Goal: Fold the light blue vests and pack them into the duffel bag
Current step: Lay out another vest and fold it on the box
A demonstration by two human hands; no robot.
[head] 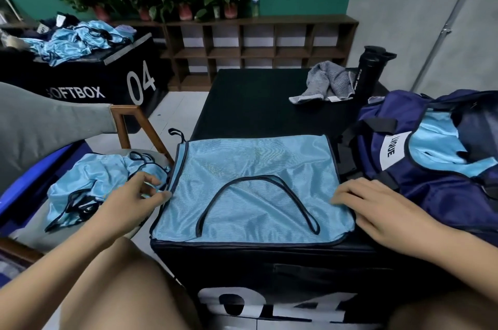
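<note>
A light blue vest point(242, 165) lies flat beside the duffel bag point(444, 195). The left hand point(132, 203) pinches its edge; the right hand point(377, 208) presses it, fingers relaxed.

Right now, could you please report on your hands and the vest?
Left hand pinches vest at its left edge; right hand rests on its right edge. Vest flat on box. Bag open at right, nothing between.

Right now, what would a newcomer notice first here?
A light blue vest lies flat on the black box, centre; the left hand pinches its left edge, the right hand touches its right edge. An open navy duffel bag sits right, a crumpled vest pile left on a chair.
</note>
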